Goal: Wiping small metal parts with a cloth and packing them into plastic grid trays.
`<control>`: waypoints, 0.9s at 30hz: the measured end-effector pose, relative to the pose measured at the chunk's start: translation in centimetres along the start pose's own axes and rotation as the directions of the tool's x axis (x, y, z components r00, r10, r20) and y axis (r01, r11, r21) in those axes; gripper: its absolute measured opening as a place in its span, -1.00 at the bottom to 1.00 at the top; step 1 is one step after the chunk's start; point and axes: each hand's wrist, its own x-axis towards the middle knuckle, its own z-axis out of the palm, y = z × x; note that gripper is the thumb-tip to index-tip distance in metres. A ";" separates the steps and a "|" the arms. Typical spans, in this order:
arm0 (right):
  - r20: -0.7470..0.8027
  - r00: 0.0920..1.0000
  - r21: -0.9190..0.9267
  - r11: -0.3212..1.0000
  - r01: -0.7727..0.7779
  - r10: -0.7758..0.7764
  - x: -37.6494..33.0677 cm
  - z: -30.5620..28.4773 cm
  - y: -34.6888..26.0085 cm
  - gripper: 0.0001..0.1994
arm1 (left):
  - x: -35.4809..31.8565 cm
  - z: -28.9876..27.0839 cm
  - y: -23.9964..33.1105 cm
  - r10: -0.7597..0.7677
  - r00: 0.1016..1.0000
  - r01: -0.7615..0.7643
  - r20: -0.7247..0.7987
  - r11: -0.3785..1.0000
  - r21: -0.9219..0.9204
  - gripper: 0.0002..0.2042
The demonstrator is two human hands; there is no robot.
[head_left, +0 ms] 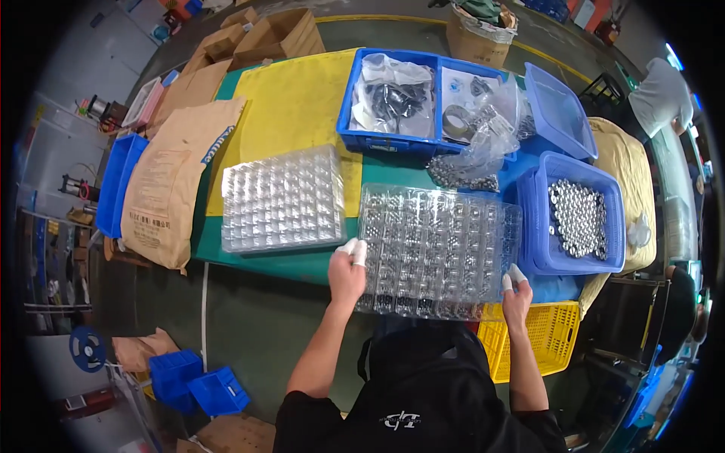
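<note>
A clear plastic compartment tray (438, 249) lies in front of me at the near edge of the table, its near side reaching past the edge. My left hand (347, 275) grips the tray's left side, with white covers on the fingertips. On the opposite side, my right hand (516, 298) holds the near right corner, its fingertips covered in white too. Whether the tray's pockets hold anything is hard to make out through the glare. To the left of it sits a stack of similar clear trays (283, 198). A blue basket (529, 249) of shiny round metal parts (578, 219) stands to the right.
Behind the tray are a divided blue bin (393, 143) with bagged dark parts and a tape roll (457, 121), and a plastic bag (491, 140) over metal parts. A brown paper sack (170, 181) lies left. Below the table's right side is a yellow crate (555, 332).
</note>
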 end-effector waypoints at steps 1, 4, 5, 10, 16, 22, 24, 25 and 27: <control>-0.028 0.988 -0.158 0.976 0.147 -0.153 0.7 0.8 0.0 -0.66 | 0.4 0.4 0.5 0.046 0.999 -0.044 -0.020 0.992 0.115 -0.61; -0.010 0.961 -0.343 0.904 0.256 -0.276 2.2 2.3 -0.7 -0.63 | 1.3 1.3 0.6 0.045 0.999 -0.042 -0.007 0.969 0.244 -0.50; 0.008 0.970 -0.360 0.904 0.231 -0.245 2.9 2.6 -0.3 -0.62 | 1.6 1.8 -0.1 0.088 0.996 -0.085 0.003 0.954 0.286 -0.48; 0.102 0.991 -0.448 0.885 0.127 -0.090 3.6 3.1 -0.8 -0.59 | 1.8 2.6 -1.6 -0.058 0.988 0.010 0.146 0.950 0.311 -0.43; 0.092 0.985 -0.519 0.837 0.174 -0.147 3.8 3.4 -0.1 -0.62 | 1.9 3.2 -3.3 -0.074 0.978 0.018 0.195 0.962 0.272 -0.49; 0.071 0.986 -0.519 0.839 0.163 -0.148 4.2 3.5 0.1 -0.66 | 1.9 3.6 -3.3 -0.099 0.959 0.018 0.265 0.956 0.293 -0.50; 0.045 0.978 -0.510 0.837 0.197 -0.203 4.4 3.6 0.9 -0.67 | 2.1 3.6 -3.3 -0.058 0.974 -0.008 0.218 0.956 0.293 -0.50; 0.047 0.980 -0.486 0.853 0.191 -0.193 4.1 3.8 0.3 -0.67 | 2.0 3.7 -3.7 -0.077 0.973 0.017 0.217 0.964 0.266 -0.49; 0.053 0.975 -0.498 0.840 0.214 -0.217 4.4 3.6 0.7 -0.67 | 1.8 3.6 -4.0 -0.048 0.982 -0.001 0.185 0.967 0.256 -0.47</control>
